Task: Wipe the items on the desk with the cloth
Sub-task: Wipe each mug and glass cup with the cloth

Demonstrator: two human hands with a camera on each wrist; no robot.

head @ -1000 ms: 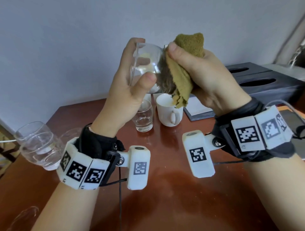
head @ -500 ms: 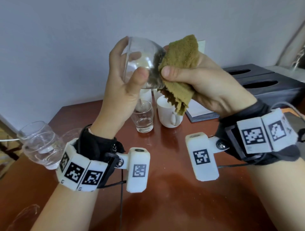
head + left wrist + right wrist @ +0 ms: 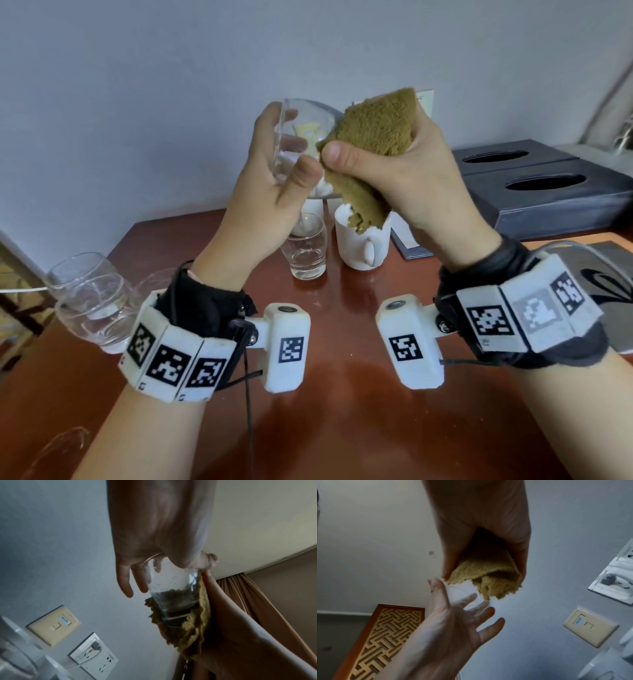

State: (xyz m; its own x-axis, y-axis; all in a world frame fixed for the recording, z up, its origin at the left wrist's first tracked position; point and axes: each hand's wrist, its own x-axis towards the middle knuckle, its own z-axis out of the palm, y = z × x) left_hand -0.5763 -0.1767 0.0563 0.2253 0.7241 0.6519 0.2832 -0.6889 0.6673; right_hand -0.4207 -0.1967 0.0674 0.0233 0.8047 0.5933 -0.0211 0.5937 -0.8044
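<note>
My left hand (image 3: 274, 171) holds a clear drinking glass (image 3: 301, 137) up in the air above the desk, thumb on one side and fingers on the other. My right hand (image 3: 383, 164) grips an olive-brown cloth (image 3: 376, 130) and presses it around the glass's open end. In the left wrist view the glass (image 3: 173, 592) lies on its side with the cloth (image 3: 192, 628) wrapped over its far end. In the right wrist view the cloth (image 3: 486, 577) is bunched between thumb and fingers, and the glass (image 3: 471, 599) shows faintly against the left palm.
On the red-brown desk (image 3: 342, 411) stand a small glass (image 3: 306, 250) and a white mug (image 3: 363, 240) below my hands, and larger glasses (image 3: 92, 301) at the left edge. Dark tissue boxes (image 3: 548, 192) and a notepad (image 3: 406, 240) lie at the right.
Both hands have turned the glass and shifted the cloth round it; the right thumb has moved lower and the cloth now covers more of the glass's end.
</note>
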